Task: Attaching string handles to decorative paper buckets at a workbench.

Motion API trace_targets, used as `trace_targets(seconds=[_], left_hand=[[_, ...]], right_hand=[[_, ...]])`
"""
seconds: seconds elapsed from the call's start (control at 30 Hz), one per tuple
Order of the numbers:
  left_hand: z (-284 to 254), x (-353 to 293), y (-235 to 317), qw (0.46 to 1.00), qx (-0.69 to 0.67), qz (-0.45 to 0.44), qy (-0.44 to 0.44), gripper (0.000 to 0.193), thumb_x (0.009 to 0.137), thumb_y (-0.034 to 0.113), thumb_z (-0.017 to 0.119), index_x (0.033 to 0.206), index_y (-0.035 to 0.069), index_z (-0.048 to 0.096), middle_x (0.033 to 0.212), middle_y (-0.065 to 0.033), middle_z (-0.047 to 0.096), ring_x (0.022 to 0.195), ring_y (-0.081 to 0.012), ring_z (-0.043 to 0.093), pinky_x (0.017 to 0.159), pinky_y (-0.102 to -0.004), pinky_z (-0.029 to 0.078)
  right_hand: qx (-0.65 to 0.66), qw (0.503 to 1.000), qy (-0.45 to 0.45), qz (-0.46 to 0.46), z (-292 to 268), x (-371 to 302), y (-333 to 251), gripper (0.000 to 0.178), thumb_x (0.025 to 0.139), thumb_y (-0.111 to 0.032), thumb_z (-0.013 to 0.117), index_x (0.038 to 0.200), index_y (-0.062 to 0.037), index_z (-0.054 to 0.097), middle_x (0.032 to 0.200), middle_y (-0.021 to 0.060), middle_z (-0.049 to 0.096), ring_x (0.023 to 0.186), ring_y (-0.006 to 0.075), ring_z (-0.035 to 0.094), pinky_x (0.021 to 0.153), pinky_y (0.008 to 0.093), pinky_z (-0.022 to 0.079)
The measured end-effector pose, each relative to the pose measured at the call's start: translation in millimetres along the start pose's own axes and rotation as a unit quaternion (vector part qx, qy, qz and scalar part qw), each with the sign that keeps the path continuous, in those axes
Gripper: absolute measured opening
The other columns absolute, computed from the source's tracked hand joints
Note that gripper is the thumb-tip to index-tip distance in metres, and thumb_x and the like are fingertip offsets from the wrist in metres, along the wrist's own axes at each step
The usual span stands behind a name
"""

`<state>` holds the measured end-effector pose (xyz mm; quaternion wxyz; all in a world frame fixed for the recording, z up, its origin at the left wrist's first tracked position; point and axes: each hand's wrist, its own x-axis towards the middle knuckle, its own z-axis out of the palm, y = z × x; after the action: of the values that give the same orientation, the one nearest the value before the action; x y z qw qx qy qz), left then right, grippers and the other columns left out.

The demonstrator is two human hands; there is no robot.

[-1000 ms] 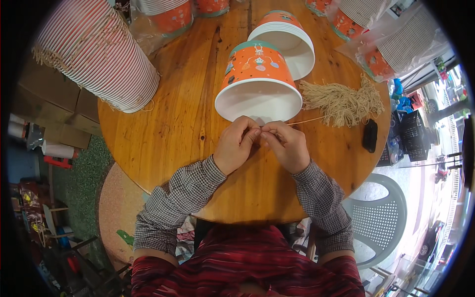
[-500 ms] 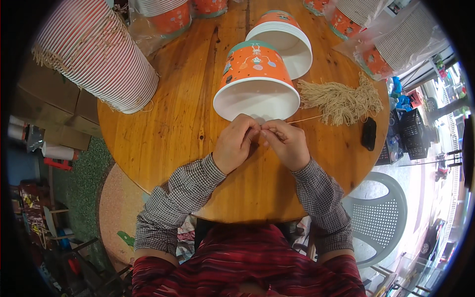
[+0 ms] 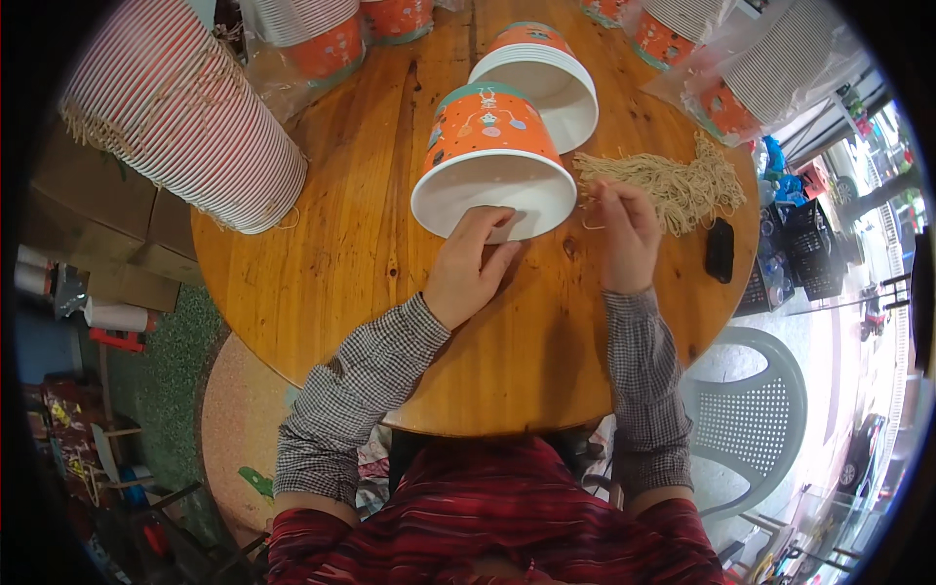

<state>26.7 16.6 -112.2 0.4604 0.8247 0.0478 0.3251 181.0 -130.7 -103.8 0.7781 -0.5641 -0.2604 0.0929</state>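
With the tabletop read as a clock face, 12 at its far edge, an orange bucket (image 3: 487, 135) lies on its side just above the centre, its mouth toward 6 and its white inner wall in view. The left hand (image 3: 468, 268) is at the bucket's 6 o'clock rim, fingers crossing it and thumb spread apart below; whether they press the rim, I cannot tell. The right hand (image 3: 629, 237) is raised at the bucket's 4 o'clock, thumb and forefinger drawn close; blur hides whether they pinch the thin strand (image 3: 592, 227) beside them.

Behind the bucket, toward 12, several more buckets (image 3: 536, 57) lie nested inside one another. A tall leaning stack (image 3: 190, 122) at 10 is one long nest, rim upon rim, with twine hanging from it. Clear bags hold further nested buckets: one bagged stack (image 3: 310, 44) at 11, another (image 3: 770, 73) at 2. A twine bundle (image 3: 682, 185) and a black object (image 3: 720, 250) lie near 3; past the edge there stands a black crate (image 3: 812, 249).
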Motion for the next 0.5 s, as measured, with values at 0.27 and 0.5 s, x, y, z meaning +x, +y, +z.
trace_targets(seconds=[0.27,0.5], left_hand=[[-5.9,-5.4,-4.4,1.000,0.021,-0.018,-0.002,0.050,0.083,0.008,0.067,0.128,0.001,0.047,0.112,-0.0196,0.058,0.102,-0.0356,0.059,0.086,-0.0389,0.049],[-36.8,-6.0,-9.9,0.990,0.120,-0.016,0.067,0.033,0.082,0.001,0.062,0.115,-0.002,0.056,0.092,-0.0185,0.063,0.079,-0.0321,0.066,0.065,-0.0357,0.054]], right_hand=[[0.047,0.985,-0.160,0.031,64.3,-40.7,-3.5,0.010,0.091,0.003,0.055,0.100,0.0014,0.057,0.136,0.0144,0.049,0.108,0.0168,0.059,0.091,0.0288,0.048],[0.014,0.979,-0.201,0.016,102.4,-53.8,3.6,0.011,0.089,0.002,0.058,0.099,0.0002,0.057,0.136,0.0138,0.050,0.108,0.0134,0.054,0.092,0.0262,0.046]])
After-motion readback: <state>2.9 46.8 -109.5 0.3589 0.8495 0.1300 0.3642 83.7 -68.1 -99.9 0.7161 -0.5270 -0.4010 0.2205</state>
